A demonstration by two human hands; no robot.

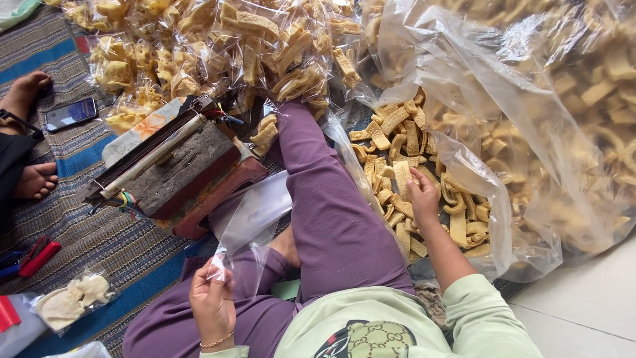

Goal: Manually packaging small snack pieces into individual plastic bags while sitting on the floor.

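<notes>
My left hand point(212, 299) pinches the corner of an empty clear plastic bag point(255, 215), which hangs open over my purple trouser leg point(331, 219). My right hand point(423, 192) reaches into a heap of yellow stick-shaped crackers point(397, 146) lying on a big clear plastic sheet point(503, 119). Its fingers close around a few of the crackers. I sit on the floor with my legs folded.
Several filled cracker bags point(199, 46) are piled at the top. A worn wooden sealing device point(179, 172) with wires sits on a striped mat point(86, 225). A phone point(71, 113) and another person's feet point(26, 132) are at the left. White tile floor point(583, 305) lies at the lower right.
</notes>
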